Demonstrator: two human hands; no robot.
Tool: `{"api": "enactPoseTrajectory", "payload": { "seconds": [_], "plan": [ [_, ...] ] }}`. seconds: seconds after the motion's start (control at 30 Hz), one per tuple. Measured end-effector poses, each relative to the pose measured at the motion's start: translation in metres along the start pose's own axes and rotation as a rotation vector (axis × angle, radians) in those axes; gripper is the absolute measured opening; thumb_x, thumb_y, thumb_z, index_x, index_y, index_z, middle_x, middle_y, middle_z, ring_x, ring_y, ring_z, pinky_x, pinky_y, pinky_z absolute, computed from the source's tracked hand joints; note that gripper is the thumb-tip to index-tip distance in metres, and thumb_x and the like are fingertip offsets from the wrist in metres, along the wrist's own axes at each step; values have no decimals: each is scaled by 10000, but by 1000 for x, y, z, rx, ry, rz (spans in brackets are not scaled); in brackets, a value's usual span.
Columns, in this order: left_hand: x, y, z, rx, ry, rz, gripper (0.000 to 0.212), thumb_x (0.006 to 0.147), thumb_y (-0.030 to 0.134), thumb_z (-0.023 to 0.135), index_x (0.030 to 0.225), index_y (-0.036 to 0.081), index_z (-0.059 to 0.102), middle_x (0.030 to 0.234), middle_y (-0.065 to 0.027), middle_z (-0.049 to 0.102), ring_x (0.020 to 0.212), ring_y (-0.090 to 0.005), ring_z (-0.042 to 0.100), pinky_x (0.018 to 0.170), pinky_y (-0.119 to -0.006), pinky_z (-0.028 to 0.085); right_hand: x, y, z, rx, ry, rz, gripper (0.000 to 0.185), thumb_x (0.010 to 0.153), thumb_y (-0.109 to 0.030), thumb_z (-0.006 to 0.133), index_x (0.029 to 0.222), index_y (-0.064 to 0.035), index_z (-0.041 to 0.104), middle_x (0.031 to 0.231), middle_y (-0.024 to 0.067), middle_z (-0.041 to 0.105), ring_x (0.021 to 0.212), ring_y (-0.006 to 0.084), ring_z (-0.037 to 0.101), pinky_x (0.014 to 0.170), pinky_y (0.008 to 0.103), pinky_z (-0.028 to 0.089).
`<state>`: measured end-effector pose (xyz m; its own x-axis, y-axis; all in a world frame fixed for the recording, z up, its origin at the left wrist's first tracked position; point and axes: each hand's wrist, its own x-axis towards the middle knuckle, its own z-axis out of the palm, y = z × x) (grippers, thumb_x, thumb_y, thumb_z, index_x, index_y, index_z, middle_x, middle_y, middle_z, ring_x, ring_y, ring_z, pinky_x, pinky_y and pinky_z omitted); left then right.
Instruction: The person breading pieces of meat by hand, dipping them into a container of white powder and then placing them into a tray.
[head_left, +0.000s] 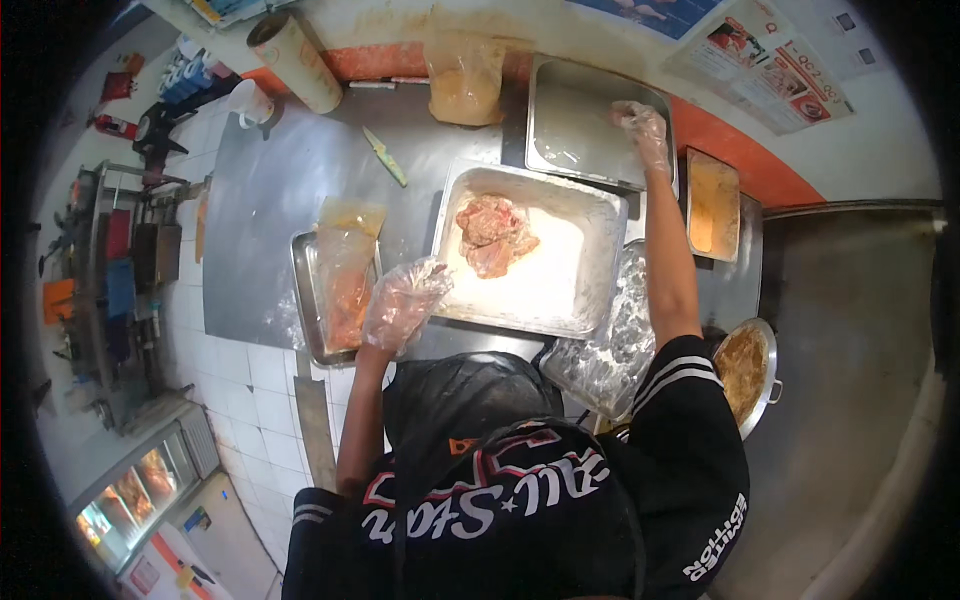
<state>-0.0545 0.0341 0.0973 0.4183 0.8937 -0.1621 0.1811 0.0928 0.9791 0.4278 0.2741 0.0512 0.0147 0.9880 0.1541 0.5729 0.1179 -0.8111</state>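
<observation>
In a clear plastic glove, my left hand (406, 302) is at the near left corner of a metal pan of white flour (609, 262); its fingers are partly curled and its grip is unclear. Raw, partly coated pieces of meat (495, 232) lie on the flour, towards the pan's left side. My right hand (643, 127), gloved too, is over the right part of a deeper metal pan (551, 161) that seems to contain a clear liquid. Its fingers are bent, and whether they hold anything cannot be seen. Left of my left hand, a plastic bag of raw meat (349, 289) rests in a small metal tray (301, 300).
A knife (385, 157) lies on the steel table (262, 195). Along the back stand a large roll (296, 64), a white mug (251, 103) and a plastic bag (465, 90). To the right are a small metal pan (712, 202), a flour-dusted tray (600, 367) and a round pan of brown contents (742, 375).
</observation>
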Motion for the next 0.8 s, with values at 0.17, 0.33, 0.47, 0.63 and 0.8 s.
{"api": "enactPoseTrajectory", "payload": {
  "seconds": [0.17,0.33,0.47,0.63,0.8],
  "plan": [
    [-1,7,10,401,-91,187,368,830,42,578,1192,-5,529,1220,-98,557,1119,-162,519,984,-282,415,-20,-11,-20,-435,152,1,239,746,-166,575,951,-88,670,884,156,656,801,276,637,729,365,480],
    [-3,16,32,480,-21,206,241,863,175,543,1079,110,628,1076,-109,615,975,-214,587,874,-346,460,-58,-114,-20,-655,197,-55,186,783,-213,568,890,-129,695,892,115,672,802,240,647,760,343,485],
    [25,18,54,782,-224,-143,240,896,241,482,1029,125,644,1032,-110,621,942,-257,594,825,-376,480,-101,-183,9,-164,-214,57,236,832,-271,568,989,-139,684,1086,103,640,947,223,621,846,323,474],
    [41,-80,56,1212,-233,389,449,814,445,561,969,29,627,944,-183,637,824,-311,622,763,-395,481,-140,-204,40,-36,-267,23,355,866,-341,526,1129,-119,615,1115,140,611,976,274,602,857,351,463],
    [50,-44,86,1125,-230,-76,443,828,421,513,975,21,631,932,-216,620,859,-331,613,763,-426,470,-206,-102,71,-345,-355,22,283,871,-290,521,905,-18,592,842,228,614,778,380,590,707,439,459]
  ]
}}
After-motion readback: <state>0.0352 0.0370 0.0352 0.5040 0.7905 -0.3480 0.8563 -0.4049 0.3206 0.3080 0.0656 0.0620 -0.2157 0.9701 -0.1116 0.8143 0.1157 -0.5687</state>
